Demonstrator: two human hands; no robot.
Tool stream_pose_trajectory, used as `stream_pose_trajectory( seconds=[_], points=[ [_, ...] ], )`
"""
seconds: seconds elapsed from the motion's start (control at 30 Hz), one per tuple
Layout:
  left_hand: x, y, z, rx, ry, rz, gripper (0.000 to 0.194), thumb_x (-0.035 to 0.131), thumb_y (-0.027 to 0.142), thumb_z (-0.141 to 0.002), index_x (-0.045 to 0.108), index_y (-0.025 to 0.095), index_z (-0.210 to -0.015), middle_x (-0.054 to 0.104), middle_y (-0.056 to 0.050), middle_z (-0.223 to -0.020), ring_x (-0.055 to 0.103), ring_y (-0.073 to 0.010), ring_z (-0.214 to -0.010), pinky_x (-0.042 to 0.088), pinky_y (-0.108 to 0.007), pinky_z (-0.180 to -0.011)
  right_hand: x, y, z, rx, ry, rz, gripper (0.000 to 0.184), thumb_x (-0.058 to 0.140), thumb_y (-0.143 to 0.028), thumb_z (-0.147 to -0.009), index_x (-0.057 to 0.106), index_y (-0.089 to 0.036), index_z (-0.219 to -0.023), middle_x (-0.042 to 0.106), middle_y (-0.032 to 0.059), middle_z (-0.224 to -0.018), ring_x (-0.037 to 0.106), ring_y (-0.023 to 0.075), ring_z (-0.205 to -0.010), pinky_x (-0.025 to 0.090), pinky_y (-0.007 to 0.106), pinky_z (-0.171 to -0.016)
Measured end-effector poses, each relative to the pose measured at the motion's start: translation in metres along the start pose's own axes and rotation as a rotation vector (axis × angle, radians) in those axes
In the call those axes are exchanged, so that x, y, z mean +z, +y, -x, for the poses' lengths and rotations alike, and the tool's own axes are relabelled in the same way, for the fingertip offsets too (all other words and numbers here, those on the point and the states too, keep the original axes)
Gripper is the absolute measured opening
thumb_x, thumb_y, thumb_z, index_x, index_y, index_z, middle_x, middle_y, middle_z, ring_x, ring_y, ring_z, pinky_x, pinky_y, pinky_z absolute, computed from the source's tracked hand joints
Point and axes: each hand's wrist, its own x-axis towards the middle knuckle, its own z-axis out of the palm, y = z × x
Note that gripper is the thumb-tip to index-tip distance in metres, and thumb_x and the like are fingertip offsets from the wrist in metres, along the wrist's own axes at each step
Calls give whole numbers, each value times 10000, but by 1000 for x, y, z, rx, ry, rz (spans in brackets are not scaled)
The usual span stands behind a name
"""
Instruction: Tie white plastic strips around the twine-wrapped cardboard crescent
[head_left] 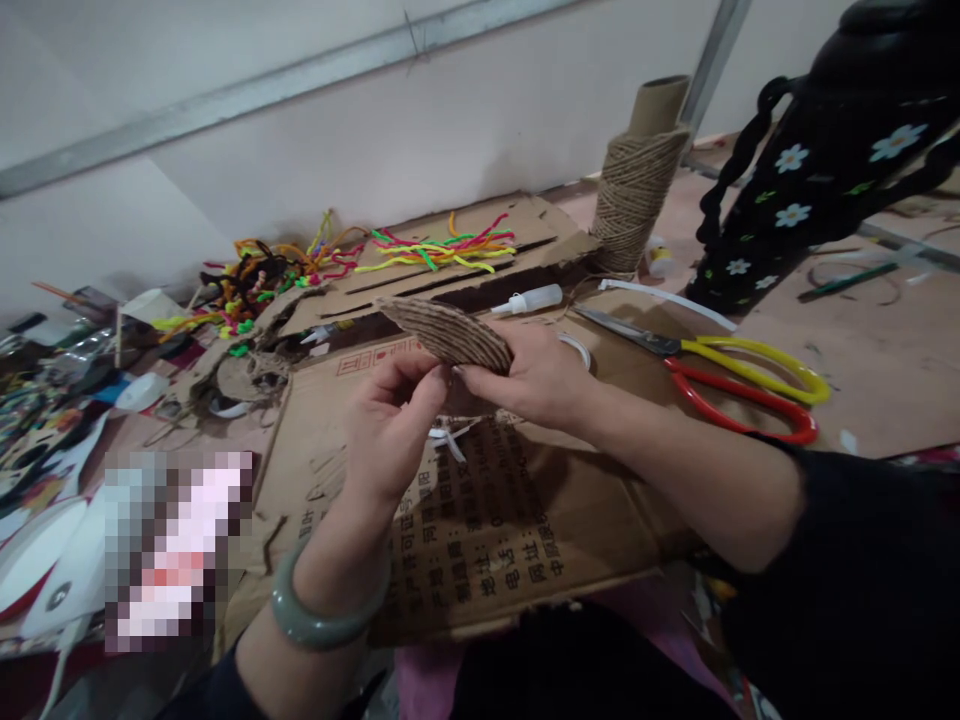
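A curved piece wrapped in brown twine is held above the cardboard sheet. My right hand grips its lower end between thumb and fingers. Close beside it, my left hand is closed in a pinch, thumb against fingers, at the lower edge of the piece; whatever lies in that pinch is too small to make out. A white strip lies on the cardboard just below the hands. Right of my right hand rest large scissors with one yellow and one red handle.
A twine spool stands at the back right near a black flowered vase. A small glue bottle lies behind my hands. Colourful pipe cleaners lie at the back. Craft clutter covers the left side.
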Motion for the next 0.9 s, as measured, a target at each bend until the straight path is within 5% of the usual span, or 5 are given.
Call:
stream_pose_trajectory(
  seconds=[0.43,0.9],
  points=[
    [4,11,-5,-337,-47,215,190,751,298,-649,631,156,-610,603,5,-534,496,-64,-493,353,-167,-462,2,8,1,-188,3,63,94,528,-187,-814,605,-161,-767,642,-1,-748,556,107,-687,416,219,-657],
    [-1,10,-6,-415,-126,312,200,731,309,-684,618,149,-643,617,-7,-561,534,-69,-508,389,-157,-459,2,11,2,-224,11,166,103,549,-244,-849,622,-173,-837,642,2,-770,560,111,-692,414,222,-650]
  ],
)
